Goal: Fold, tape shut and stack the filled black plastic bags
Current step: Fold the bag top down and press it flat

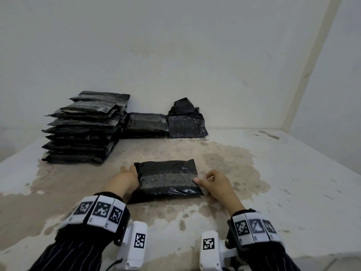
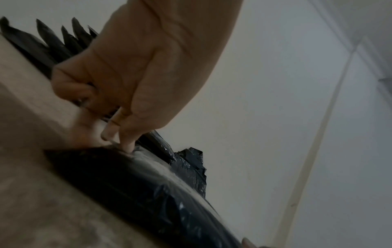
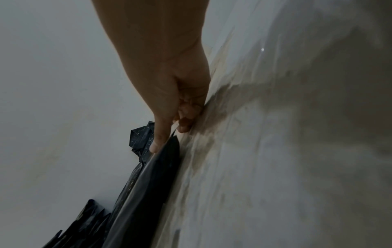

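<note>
Fingers [image 1: 131, 171] of both hands grip one taped bag [image 1: 166, 180]; one stack [image 1: 82, 130], two bags [image 1: 145, 124] behind.

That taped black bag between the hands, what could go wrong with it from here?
1. The clear tape strip looks wrinkled; it might peel when the taped black plastic bag is lifted.
2. The left hand and right hand grip only its side edges, so the filled bag could sag or slip.
3. The tall stack of black bags sits unevenly; another could tip it.
</note>
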